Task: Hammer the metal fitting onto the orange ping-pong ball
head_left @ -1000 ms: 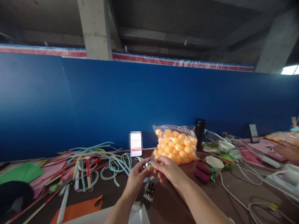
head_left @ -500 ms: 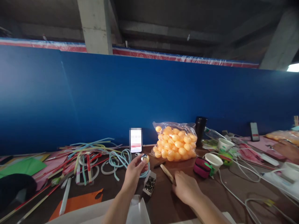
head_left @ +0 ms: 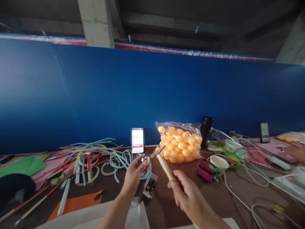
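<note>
My left hand [head_left: 133, 175] is raised over the brown table, pinching a small ball [head_left: 145, 159] that looks part silver, part orange. My right hand [head_left: 186, 194] is closed around the wooden handle of a small tool [head_left: 164, 167] whose dark metal tip points up and left toward the ball. Below the ball a small open box of metal pins [head_left: 150, 189] lies on the table. A clear bag full of orange balls [head_left: 179, 143] stands just behind both hands.
Coloured flexible tubes and sticks [head_left: 95, 156] sprawl at the left with orange paper [head_left: 78, 205]. Paper cups [head_left: 220, 163], a magenta pouch [head_left: 206, 170], a black tumbler [head_left: 206, 128], white cables [head_left: 257, 187] and a phone [head_left: 264, 132] sit to the right. Another person's hand [head_left: 295, 151] is at far right.
My right hand left the ball, went down to the table, took hold of the wooden-handled tool and lifted it toward the ball. My left hand kept holding the ball.
</note>
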`<action>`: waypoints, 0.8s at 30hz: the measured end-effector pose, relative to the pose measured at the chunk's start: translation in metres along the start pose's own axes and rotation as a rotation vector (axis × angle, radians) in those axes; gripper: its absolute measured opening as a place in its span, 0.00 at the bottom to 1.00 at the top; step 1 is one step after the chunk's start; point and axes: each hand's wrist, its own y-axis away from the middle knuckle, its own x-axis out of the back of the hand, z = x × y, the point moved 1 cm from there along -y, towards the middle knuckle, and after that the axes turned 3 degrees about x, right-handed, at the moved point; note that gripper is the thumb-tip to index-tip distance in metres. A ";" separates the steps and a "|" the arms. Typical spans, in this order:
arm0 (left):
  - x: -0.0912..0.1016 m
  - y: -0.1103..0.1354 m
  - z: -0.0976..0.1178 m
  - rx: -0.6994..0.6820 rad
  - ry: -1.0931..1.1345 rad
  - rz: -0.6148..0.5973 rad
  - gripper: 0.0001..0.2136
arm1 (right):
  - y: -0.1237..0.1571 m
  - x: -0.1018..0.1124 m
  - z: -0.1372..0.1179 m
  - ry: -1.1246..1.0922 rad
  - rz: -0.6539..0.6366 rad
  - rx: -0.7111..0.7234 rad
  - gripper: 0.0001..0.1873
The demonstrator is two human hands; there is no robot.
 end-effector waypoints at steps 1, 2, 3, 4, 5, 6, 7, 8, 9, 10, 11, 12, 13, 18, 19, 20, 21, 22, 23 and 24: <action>0.000 0.000 0.000 -0.004 -0.005 0.002 0.25 | 0.003 -0.002 -0.004 -0.031 -0.010 0.028 0.09; -0.001 0.000 0.001 -0.009 -0.016 0.004 0.25 | 0.006 -0.003 -0.006 -0.031 -0.004 0.059 0.08; -0.001 0.001 0.001 -0.014 -0.033 0.009 0.26 | 0.008 -0.004 -0.008 -0.005 0.016 0.091 0.08; -0.001 0.001 0.002 -0.018 -0.055 0.012 0.26 | 0.009 -0.005 -0.009 0.028 0.037 0.125 0.08; -0.001 0.001 0.002 -0.023 -0.078 0.014 0.26 | 0.009 -0.005 -0.010 0.058 0.065 0.156 0.09; -0.001 0.001 0.002 -0.026 -0.098 0.012 0.27 | 0.009 -0.006 -0.010 0.078 0.089 0.183 0.09; -0.001 0.001 0.002 -0.028 -0.112 0.009 0.27 | 0.009 -0.006 -0.009 0.088 0.105 0.203 0.10; -0.001 0.001 0.002 -0.029 -0.119 0.005 0.27 | 0.008 -0.005 -0.009 0.094 0.116 0.216 0.10; 0.000 0.001 0.001 -0.029 -0.120 -0.004 0.27 | 0.008 -0.005 -0.008 0.101 0.122 0.220 0.10; 0.000 0.001 0.001 -0.030 -0.118 -0.014 0.27 | 0.008 -0.005 -0.007 0.111 0.118 0.218 0.10; 0.001 0.001 0.000 -0.030 -0.113 -0.025 0.27 | 0.008 -0.005 -0.006 0.121 0.108 0.216 0.10; 0.001 0.001 -0.001 -0.030 -0.106 -0.036 0.27 | 0.008 -0.005 -0.005 0.130 0.099 0.214 0.10; 0.002 0.001 -0.002 -0.030 -0.098 -0.041 0.27 | 0.009 -0.005 -0.005 0.133 0.092 0.220 0.10; 0.001 0.001 -0.002 -0.015 -0.048 -0.041 0.26 | 0.010 -0.006 -0.006 0.117 0.097 0.258 0.12; 0.001 0.001 -0.002 -0.015 -0.041 -0.045 0.26 | 0.010 -0.006 -0.007 0.125 0.092 0.253 0.12; 0.001 0.001 -0.002 -0.015 -0.035 -0.050 0.26 | 0.010 -0.006 -0.007 0.135 0.084 0.242 0.12; 0.001 0.000 -0.003 -0.017 -0.026 -0.051 0.26 | 0.010 -0.006 -0.007 0.144 0.074 0.230 0.11; 0.001 0.000 -0.003 -0.019 -0.019 -0.047 0.26 | 0.009 -0.006 -0.007 0.149 0.068 0.218 0.11; 0.001 0.000 -0.003 -0.018 -0.015 -0.040 0.26 | 0.009 -0.006 -0.008 0.149 0.068 0.211 0.11; 0.001 0.000 -0.003 -0.015 -0.017 -0.031 0.26 | 0.009 -0.005 -0.008 0.145 0.074 0.210 0.11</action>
